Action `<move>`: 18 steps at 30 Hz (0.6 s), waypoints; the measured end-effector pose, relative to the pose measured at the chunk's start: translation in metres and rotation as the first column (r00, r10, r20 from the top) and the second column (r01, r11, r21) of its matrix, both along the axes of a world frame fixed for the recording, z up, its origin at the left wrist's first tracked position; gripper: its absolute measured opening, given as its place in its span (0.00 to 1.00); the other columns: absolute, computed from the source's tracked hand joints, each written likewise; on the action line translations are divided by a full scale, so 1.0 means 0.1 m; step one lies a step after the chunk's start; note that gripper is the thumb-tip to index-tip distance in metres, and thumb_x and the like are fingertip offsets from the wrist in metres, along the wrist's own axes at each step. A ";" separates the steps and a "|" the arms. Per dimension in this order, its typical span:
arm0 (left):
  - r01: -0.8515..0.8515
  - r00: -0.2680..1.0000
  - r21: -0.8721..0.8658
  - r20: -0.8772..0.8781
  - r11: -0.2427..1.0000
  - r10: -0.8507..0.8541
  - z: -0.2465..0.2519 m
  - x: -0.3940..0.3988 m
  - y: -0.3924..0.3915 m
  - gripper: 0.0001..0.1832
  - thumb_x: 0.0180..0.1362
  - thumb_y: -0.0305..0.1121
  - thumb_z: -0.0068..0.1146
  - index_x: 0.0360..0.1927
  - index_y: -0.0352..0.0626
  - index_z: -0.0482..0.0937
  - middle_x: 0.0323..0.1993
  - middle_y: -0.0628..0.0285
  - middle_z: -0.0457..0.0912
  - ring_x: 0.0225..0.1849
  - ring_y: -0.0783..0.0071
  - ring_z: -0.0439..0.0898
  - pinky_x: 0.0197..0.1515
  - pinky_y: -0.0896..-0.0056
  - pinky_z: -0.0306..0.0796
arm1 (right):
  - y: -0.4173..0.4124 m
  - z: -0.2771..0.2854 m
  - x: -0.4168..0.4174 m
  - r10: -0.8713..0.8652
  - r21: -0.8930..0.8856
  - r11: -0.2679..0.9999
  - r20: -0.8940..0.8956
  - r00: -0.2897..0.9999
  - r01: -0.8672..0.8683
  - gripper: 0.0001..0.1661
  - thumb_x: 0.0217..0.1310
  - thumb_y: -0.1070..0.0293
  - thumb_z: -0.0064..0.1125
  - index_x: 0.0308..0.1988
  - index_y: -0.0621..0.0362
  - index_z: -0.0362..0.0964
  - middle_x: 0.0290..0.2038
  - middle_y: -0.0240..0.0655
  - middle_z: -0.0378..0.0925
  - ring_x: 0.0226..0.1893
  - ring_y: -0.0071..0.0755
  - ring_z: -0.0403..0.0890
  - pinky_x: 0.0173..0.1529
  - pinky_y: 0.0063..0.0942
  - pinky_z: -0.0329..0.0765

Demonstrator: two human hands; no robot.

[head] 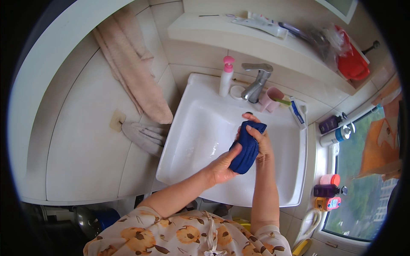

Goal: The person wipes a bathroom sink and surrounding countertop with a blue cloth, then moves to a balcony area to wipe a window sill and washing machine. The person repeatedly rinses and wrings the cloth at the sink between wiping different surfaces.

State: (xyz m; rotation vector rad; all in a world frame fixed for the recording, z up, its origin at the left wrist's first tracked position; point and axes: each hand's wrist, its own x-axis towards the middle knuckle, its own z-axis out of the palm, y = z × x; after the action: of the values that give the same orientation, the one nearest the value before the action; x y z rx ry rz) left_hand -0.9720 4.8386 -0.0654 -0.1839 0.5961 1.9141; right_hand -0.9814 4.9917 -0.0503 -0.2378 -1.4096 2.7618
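A folded dark blue cloth [246, 150] is gripped between both hands above the white washbasin [198, 128]. My left hand [225, 164] holds its lower end, thumb laid along the near side. Around the upper end is my right hand [261, 140], with the thumb pressed on top and some fingers hidden behind the cloth. Behind them stands the chrome faucet [258, 83], its lever pointing left; no stream of water shows from it.
On the basin's back rim are a pink-topped pump bottle [226, 78], a pink mug [271, 98] and a toothpaste tube [298, 113]. A beige towel [137, 70] and a grey cloth [142, 136] hang at left. Several bottles, including a purple one [326, 191], line the right windowsill.
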 end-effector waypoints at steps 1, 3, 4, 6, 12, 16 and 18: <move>0.068 0.987 -0.074 -0.139 0.995 -0.078 -0.03 -0.04 -0.02 0.36 0.45 0.52 0.67 0.56 0.51 0.67 0.48 0.69 0.74 0.49 0.81 0.72 0.49 0.75 0.69 | 0.00 0.07 -0.02 -0.021 0.157 0.987 0.019 1.000 0.018 0.24 0.48 0.71 0.62 0.48 0.60 0.68 0.30 0.36 0.76 0.28 0.29 0.77 0.34 0.26 0.77; 0.177 0.889 -0.249 -0.375 0.952 -0.263 -0.03 -0.21 -0.03 0.29 0.46 0.45 0.70 0.51 0.50 0.72 0.40 0.70 0.78 0.42 0.80 0.76 0.42 0.76 0.71 | -0.01 0.08 -0.17 -0.011 0.342 0.940 0.078 0.997 -0.016 0.18 0.49 0.72 0.61 0.43 0.60 0.72 0.28 0.32 0.75 0.26 0.24 0.75 0.32 0.24 0.75; 0.147 0.814 -0.429 -0.459 0.891 -0.355 0.02 -0.30 -0.01 0.18 0.48 0.37 0.66 0.42 0.47 0.76 0.34 0.70 0.79 0.36 0.80 0.77 0.37 0.73 0.71 | -0.02 0.11 -0.20 -0.013 0.437 0.899 0.102 0.995 -0.033 0.14 0.50 0.72 0.61 0.40 0.61 0.73 0.27 0.30 0.74 0.24 0.21 0.74 0.31 0.22 0.74; -0.155 0.513 -0.598 -0.729 0.786 -0.454 -0.29 -0.37 0.07 0.14 0.47 0.38 0.66 0.34 0.43 0.79 0.28 0.63 0.81 0.30 0.70 0.79 0.35 0.69 0.73 | 0.02 -0.30 -0.29 -0.108 0.584 0.812 0.160 0.981 -0.006 0.15 0.49 0.65 0.63 0.37 0.62 0.75 0.26 0.37 0.76 0.26 0.30 0.77 0.32 0.25 0.75; -0.528 -0.107 -0.705 -0.499 0.475 -0.860 -0.68 -0.22 0.03 0.16 0.47 0.44 0.63 0.31 0.40 0.79 0.26 0.53 0.81 0.31 0.54 0.80 0.33 0.60 0.72 | -0.16 -1.26 -0.22 -0.559 0.976 0.187 0.202 0.804 -0.115 0.23 0.52 0.54 0.59 0.27 0.68 0.75 0.28 0.56 0.77 0.32 0.58 0.79 0.39 0.43 0.75; -0.317 0.187 -0.707 -0.700 0.632 -0.689 -0.58 -0.21 -0.11 0.18 0.49 0.46 0.62 0.35 0.42 0.79 0.24 0.59 0.80 0.27 0.66 0.79 0.31 0.66 0.72 | -0.18 -0.49 -0.02 -0.250 0.713 0.697 0.347 0.904 -0.080 0.29 0.53 0.48 0.61 0.43 0.63 0.74 0.34 0.42 0.78 0.37 0.38 0.78 0.44 0.32 0.73; -0.074 0.526 -0.587 -0.710 0.806 -0.469 -0.36 -0.29 -0.24 0.23 0.54 0.49 0.57 0.45 0.42 0.75 0.32 0.61 0.79 0.30 0.75 0.76 0.28 0.72 0.72 | -0.10 0.06 0.13 0.190 0.314 0.922 0.139 0.972 -0.225 0.53 0.50 0.44 0.64 0.66 0.53 0.46 0.53 0.43 0.66 0.50 0.35 0.70 0.54 0.30 0.68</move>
State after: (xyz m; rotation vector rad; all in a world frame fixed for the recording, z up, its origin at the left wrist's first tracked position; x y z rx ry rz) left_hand -1.0009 4.8145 -0.1009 0.4855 1.7708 1.4266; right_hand -0.9685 4.9813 -0.0445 -0.2374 -2.0013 2.6398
